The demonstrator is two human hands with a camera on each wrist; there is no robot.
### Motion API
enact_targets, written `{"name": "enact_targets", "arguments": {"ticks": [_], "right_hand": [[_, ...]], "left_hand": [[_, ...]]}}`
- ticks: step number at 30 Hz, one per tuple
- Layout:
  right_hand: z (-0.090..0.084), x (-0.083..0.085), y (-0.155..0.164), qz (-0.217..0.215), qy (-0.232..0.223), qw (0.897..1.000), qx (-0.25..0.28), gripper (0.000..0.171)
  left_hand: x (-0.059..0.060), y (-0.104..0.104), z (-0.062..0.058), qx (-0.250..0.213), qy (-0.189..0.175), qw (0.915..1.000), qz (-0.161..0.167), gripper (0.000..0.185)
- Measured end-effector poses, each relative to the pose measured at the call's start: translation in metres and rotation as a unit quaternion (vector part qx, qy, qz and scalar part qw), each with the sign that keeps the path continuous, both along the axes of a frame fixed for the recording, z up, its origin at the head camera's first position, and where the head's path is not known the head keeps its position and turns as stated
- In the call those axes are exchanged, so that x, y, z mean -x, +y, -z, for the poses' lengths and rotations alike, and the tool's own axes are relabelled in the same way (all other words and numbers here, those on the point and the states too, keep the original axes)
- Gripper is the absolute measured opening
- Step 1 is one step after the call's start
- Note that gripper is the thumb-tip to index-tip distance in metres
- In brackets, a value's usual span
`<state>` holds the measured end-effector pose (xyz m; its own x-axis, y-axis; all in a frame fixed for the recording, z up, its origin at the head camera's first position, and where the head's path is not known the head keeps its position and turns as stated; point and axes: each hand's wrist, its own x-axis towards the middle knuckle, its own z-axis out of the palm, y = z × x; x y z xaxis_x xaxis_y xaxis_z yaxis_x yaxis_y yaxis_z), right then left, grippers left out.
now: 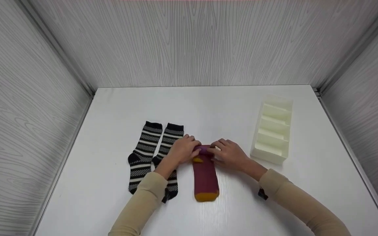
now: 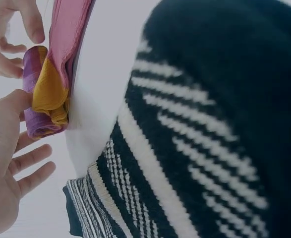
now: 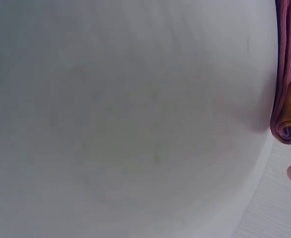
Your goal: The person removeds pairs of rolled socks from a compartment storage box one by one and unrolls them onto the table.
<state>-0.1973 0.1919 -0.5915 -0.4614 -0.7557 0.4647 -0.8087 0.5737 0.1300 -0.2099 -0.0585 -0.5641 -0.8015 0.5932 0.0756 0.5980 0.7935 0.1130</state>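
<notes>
Left of the maroon sock (image 1: 205,177) on the white bench (image 1: 110,108) lie two striped socks (image 1: 153,154). My left hand (image 1: 184,149) and right hand (image 1: 229,154) each keep a curled grip on the sock's rolled far end, thumb and fingers pinching it. Right of the sock stands a cream divided tray (image 1: 272,131).

- A white surface (image 1: 110,108) is seen from above, closed in by pale wood-grain walls on three sides.
- Two black-and-white striped socks (image 1: 149,157) are laid flat, side by side, left of centre.
- A maroon sock (image 1: 204,177) with a mustard toe is laid just beside them, its far end rolled up.
- A cream divided organiser (image 1: 272,129) is set to the right.
</notes>
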Motion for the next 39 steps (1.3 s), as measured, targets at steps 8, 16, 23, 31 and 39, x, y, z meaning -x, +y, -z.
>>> {"name": "enact_targets", "arguments": {"ticks": [8, 16, 23, 31, 39], "right_hand": [[0.000, 0.006, -0.008, 0.035, 0.004, 0.999, -0.007, 0.039], [-0.002, 0.018, -0.013, 0.056, -0.033, 0.998, -0.013, 0.034], [-0.006, 0.031, -0.017, 0.084, -0.130, 0.988, -0.014, 0.025], [-0.007, 0.046, -0.021, 0.098, -0.248, 0.964, 0.021, 0.027], [-0.005, 0.044, -0.014, 0.100, -0.171, 0.980, 0.028, 0.030]], "left_hand": [[0.008, -0.001, 0.000, -0.008, 0.006, 0.9999, -0.006, 0.029], [0.000, -0.008, -0.003, -0.013, 0.029, 0.9995, 0.004, 0.033], [-0.004, -0.011, -0.004, 0.000, 0.014, 0.9999, -0.005, 0.036], [0.007, -0.009, 0.005, -0.015, 0.046, 0.9987, -0.017, 0.030], [0.022, -0.004, 0.004, -0.027, 0.056, 0.9979, -0.018, 0.024]]}}
